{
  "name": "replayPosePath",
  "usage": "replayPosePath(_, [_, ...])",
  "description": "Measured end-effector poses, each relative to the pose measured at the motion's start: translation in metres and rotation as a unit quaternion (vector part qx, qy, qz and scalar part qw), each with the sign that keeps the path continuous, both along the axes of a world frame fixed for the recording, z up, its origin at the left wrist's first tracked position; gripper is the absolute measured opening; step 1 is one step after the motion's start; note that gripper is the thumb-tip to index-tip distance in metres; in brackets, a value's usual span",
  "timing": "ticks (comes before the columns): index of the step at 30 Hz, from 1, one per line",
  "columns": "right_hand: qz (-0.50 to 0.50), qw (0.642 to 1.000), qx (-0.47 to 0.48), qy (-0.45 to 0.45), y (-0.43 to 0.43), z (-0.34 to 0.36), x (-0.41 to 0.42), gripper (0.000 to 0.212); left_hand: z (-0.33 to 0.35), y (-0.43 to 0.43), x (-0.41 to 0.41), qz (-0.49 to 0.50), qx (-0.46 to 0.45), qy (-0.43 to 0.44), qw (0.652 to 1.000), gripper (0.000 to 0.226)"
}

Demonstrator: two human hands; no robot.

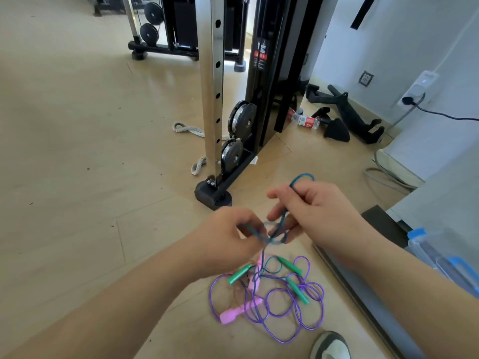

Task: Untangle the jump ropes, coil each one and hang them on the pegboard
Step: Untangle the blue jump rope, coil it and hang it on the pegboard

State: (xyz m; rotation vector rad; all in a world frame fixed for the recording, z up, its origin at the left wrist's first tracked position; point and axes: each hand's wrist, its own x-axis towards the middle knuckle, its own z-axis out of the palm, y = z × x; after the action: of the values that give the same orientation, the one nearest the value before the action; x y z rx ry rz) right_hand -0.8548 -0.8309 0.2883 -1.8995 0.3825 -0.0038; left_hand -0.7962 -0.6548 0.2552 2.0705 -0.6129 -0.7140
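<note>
Teal rope [283,220] is pinched by left hand [225,242] and right hand [321,211] — purple rope [323,297] seen tangled on floor [77,151], nothing coiled or hung.

I see a gym cable machine [261,81] on wood floor [77,125], its chrome holed upright [212,86] in front and two black pulleys [242,116] at the base. Grey strap [185,128] lies behind the upright. Plastic bottle [305,121] lies on its side near black bar handles [347,104]. Wall socket [366,78], white adapter [418,90], black cord [445,115]. Shoe [330,345] at bottom edge, clear blue-latched box [438,252] at right.
</note>
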Motion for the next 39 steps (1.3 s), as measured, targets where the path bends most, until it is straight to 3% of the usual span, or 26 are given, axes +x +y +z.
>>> replayPosePath(3, [-0.041,0.995,0.083,-0.029,0.003,0.008,0.002,0.029,-0.001,-0.009,-0.011,-0.067,0.009,0.006,0.998,0.014])
replayPosePath(7, [-0.061,0.982,0.178,-0.006,0.001,0.012,0.003,0.033,-0.005,-0.01,-0.005,-0.056,0.079,-0.16,0.982,0.017])
replayPosePath(9, [-0.044,0.987,0.153,0.03,-0.005,0.013,0.002,0.041,0.002,-0.009,0.0,-0.04,0.085,-0.179,0.979,0.02])
replayPosePath(12, [0.035,0.989,0.033,0.14,-0.016,0.013,-0.004,0.062,0.016,-0.008,0.005,0.073,-0.012,-0.031,0.997,0.025])
replayPosePath(14, [0.129,0.968,0.002,0.216,-0.021,0.009,-0.009,0.06,0.023,-0.008,0.006,0.12,-0.082,0.04,0.989,0.029])
replayPosePath(16, [0.211,0.949,-0.064,0.224,-0.019,-0.002,-0.011,0.045,0.031,-0.008,0.005,0.134,-0.141,0.091,0.977,0.032])
replayPosePath(19, [0.205,0.939,-0.203,0.187,-0.011,-0.024,-0.005,0.056,0.041,-0.008,0.002,0.13,-0.201,0.152,0.959,0.031])
replayPosePath(21, [0.133,0.957,-0.205,0.157,-0.003,-0.035,0.002,0.035,0.047,-0.008,0.002,0.128,-0.237,0.174,0.947,0.029])
replayPosePath(25, [-0.007,0.981,-0.164,0.105,-0.003,-0.046,0.012,0.027,0.052,-0.005,0.004,0.125,-0.265,0.184,0.938,0.029])
replayPosePath(27, [0.043,0.978,-0.142,0.144,-0.012,-0.051,0.013,0.031,0.051,-0.003,0.009,0.161,-0.297,0.187,0.922,0.028])
replayPosePath(30, [0.164,0.934,-0.142,0.284,-0.026,-0.058,0.004,0.051,0.045,0.004,0.027,0.261,-0.345,0.172,0.885,0.026])
replayPosePath(32, [0.219,0.908,-0.146,0.325,-0.029,-0.053,0.0,0.053,0.038,0.011,0.035,0.3,-0.319,0.149,0.886,0.025])
replayPosePath(33, [0.22,0.912,-0.133,0.319,-0.029,-0.047,0.0,0.052,0.033,0.013,0.036,0.303,-0.288,0.137,0.898,0.024])
replayPosePath(37, [0.091,0.981,-0.049,0.164,-0.021,-0.01,0.004,0.045,0.009,0.012,0.026,0.219,-0.122,0.083,0.965,0.021])
replayPosePath(39, [0.032,0.996,0.008,0.085,-0.013,0.007,0.003,0.045,0.006,0.006,0.014,0.157,-0.083,0.079,0.981,0.017])
